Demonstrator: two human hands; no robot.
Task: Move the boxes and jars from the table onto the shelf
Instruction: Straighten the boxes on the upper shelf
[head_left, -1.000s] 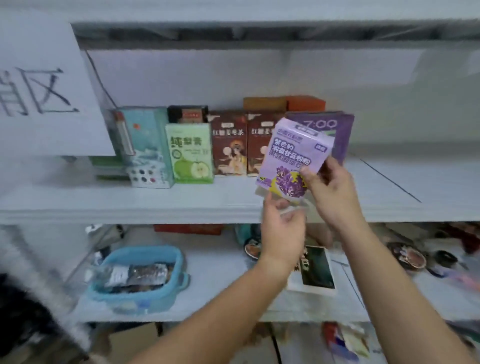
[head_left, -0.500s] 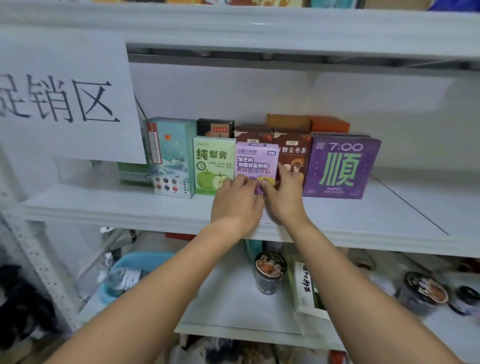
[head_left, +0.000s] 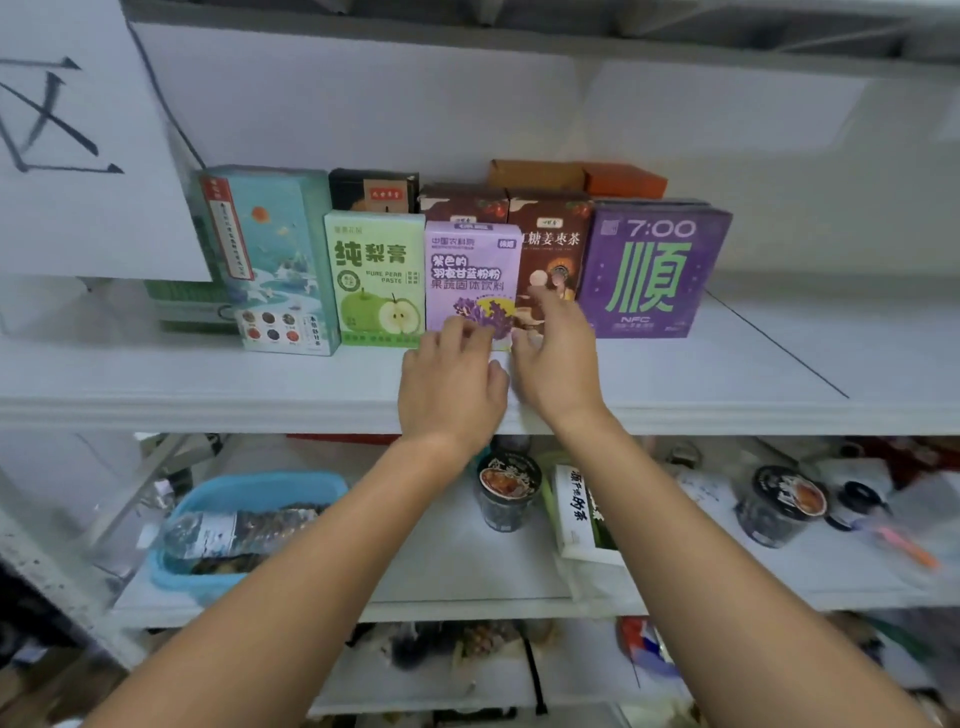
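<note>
White metal shelf unit (head_left: 208, 384), middle board spanning the frame's centre. A white paper sign with black brush characters (head_left: 78, 182) hangs at upper left and covers the left end of the row of goods.

Lower left: a light blue plastic basket (head_left: 249, 493) holding a clear plastic water bottle (head_left: 234, 535) laid on its side.

Right of centre on the middle board stands a wide dark purple carton with green lettering (head_left: 654, 270). At the row's left end is a tall teal carton with a wave pattern (head_left: 270, 260), and next to it a pale green pear-paste carton (head_left: 374, 280).

The task item, a lilac carton printed with purple kale (head_left: 470, 270), stands upright between the green carton and a brown jujube-tea carton (head_left: 550, 239), touching both. A second brown carton stands directly behind it, with flat orange boxes (head_left: 576, 176) at the rear.

The left hand (head_left: 449, 384) has its fingers bent, tips resting against the lilac carton's lower front. The right hand (head_left: 558, 364) has its fingers spread at the carton's lower right edge, the index finger lying across the brown carton's face. Neither hand clasps anything.

Below centre: a black round lidded food cup (head_left: 506, 493).
</note>
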